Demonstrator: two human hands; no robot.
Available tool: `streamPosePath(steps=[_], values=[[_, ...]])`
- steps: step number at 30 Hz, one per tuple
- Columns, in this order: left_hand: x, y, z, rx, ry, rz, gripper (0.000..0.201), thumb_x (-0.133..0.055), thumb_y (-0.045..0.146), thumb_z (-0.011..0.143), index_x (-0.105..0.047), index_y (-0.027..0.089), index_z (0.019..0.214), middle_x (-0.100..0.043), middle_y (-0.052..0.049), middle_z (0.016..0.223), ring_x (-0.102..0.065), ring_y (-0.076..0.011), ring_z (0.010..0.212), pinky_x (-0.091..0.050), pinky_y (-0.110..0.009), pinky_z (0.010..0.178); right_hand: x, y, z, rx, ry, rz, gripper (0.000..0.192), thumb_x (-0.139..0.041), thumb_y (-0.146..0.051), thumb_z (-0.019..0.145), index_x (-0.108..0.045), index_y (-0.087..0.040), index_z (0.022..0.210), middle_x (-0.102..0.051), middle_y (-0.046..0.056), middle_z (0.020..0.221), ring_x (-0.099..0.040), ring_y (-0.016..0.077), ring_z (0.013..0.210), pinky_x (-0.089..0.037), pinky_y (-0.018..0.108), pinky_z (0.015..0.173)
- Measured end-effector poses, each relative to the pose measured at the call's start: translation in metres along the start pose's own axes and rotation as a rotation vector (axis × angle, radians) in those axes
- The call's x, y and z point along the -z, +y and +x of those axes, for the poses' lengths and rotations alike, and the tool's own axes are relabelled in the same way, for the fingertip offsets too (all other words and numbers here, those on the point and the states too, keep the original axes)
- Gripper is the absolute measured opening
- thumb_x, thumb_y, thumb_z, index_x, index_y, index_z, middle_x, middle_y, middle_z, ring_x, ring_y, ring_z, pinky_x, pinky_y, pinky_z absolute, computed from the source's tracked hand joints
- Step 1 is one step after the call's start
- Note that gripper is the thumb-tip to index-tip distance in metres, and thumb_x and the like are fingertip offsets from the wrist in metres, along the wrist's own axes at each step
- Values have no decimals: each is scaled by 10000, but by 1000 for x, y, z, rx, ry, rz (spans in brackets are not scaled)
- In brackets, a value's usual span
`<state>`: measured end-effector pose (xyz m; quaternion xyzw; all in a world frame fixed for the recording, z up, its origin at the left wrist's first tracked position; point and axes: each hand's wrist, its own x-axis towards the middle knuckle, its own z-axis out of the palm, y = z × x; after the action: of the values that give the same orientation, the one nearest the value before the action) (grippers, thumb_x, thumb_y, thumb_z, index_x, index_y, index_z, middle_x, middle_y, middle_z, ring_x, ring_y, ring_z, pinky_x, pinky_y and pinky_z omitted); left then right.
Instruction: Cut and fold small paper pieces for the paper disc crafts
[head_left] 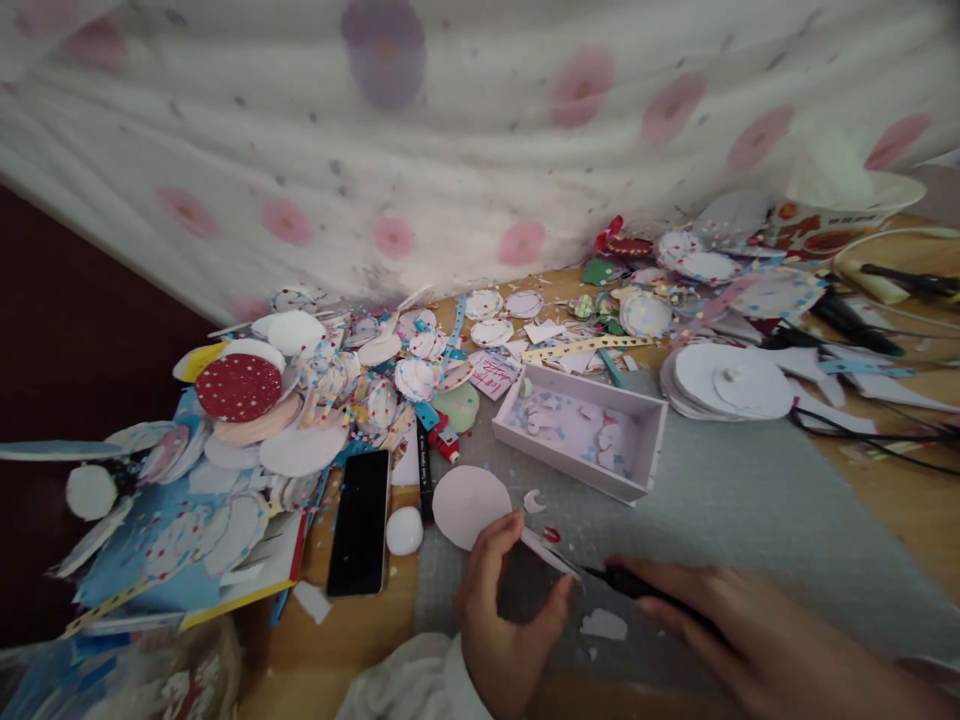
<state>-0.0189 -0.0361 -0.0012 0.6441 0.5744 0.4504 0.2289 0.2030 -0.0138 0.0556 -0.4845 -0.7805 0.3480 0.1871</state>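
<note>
Left hand [504, 600] is curling thumb and fingers around a dark card piece [525, 585] with a pale edge, pinning it low on the grey mat [720, 510], just in front of the body. Right hand [739, 625] is closing around a thin black tool [626, 580], held like a pen; can't tell if it's a knife or a marker, too blurred. Key relation: tool's long axis is running roughly right to left, nearly flat, tip pointing at the right edge of the card piece and sitting just beside it; touching or not, can't say. So the card lies to the left of the right-hand fingers, and the left hand is the nearer one, already on it. Small white offcuts are lying on the mat between and below the hands. A pale pink paper disc [471, 505] is sitting just beyond the left thumb, apart from it. Further back, an open white shallow box [581, 430] holding scraps. Left of the mat, a black phone [360, 520] is lying face up on the wooden table [900, 500], near a heap of patterned paper circles [300, 400].
</note>
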Motion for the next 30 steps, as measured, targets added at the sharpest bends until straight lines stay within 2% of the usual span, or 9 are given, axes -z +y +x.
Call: streamPosePath(steps=[4,6,9,15,19,23,25,27,30], values=[[-4,-2,-3,-14,-48,13,797,-836,358,706,-452,226,1391,-620,-164,1333,-619,-338,1210,-559,-516,968,-2,-8,-1,-36,-4,89,321,-459,-332,948,-742,-303,1096,-789,-1,844,-754,191,680,-604,236,620],[-7,-4,-4,-25,-59,82,870,-864,296,673,-413,257,1416,-617,-149,1346,-612,-339,1221,-559,-517,971,-3,-10,-2,-51,-15,133,322,-454,-355,960,-742,-314,1098,-789,2,865,-755,196,705,-608,247,651],[-10,-6,-4,-59,-42,165,834,-817,164,701,-403,279,1416,-635,-130,1326,-630,-322,1201,-580,-489,947,-4,-12,-2,-65,-25,170,321,-455,-389,966,-746,-331,1090,-787,2,854,-749,202,699,-612,262,662],[-8,-8,-5,-91,-68,149,870,-772,114,660,-381,267,1423,-627,-126,1333,-634,-323,1189,-571,-494,956,-7,-8,-6,-75,-44,172,341,-445,-427,964,-733,-351,1132,-787,10,891,-750,220,730,-620,296,680],[5,-2,7,19,-251,-30,828,-774,99,589,-466,230,1346,-636,-128,1310,-650,-327,1150,-562,-491,961,4,15,-12,-48,-81,100,384,-445,-490,955,-722,-330,1166,-782,22,979,-754,238,816,-630,321,688],[25,7,27,197,-396,-233,757,-768,71,518,-552,212,1229,-701,-102,1162,-699,-291,1012,-578,-427,905,17,48,-14,62,-133,1,349,-462,-495,971,-667,-392,1233,-773,-30,1020,-748,191,848,-628,279,701],[34,10,35,270,-405,-305,693,-777,88,532,-578,226,1181,-718,-83,1100,-702,-284,990,-580,-406,873,17,62,-15,122,-80,-141,353,-469,-452,984,-627,-368,1288,-763,-19,1065,-745,189,861,-630,288,710],[41,11,39,323,-408,-401,642,-806,134,556,-597,241,1154,-723,-73,1074,-696,-286,1008,-569,-403,876,12,71,-14,184,32,-337,370,-461,-419,993,-609,-306,1312,-760,24,1049,-740,217,852,-634,334,679],[42,15,40,399,-432,-574,645,-871,227,551,-617,237,1143,-728,-87,1070,-684,-303,1039,-553,-408,888,4,69,-13,280,239,-563,358,-431,-410,1001,-643,-237,1232,-737,76,976,-717,262,837,-616,399,643]])
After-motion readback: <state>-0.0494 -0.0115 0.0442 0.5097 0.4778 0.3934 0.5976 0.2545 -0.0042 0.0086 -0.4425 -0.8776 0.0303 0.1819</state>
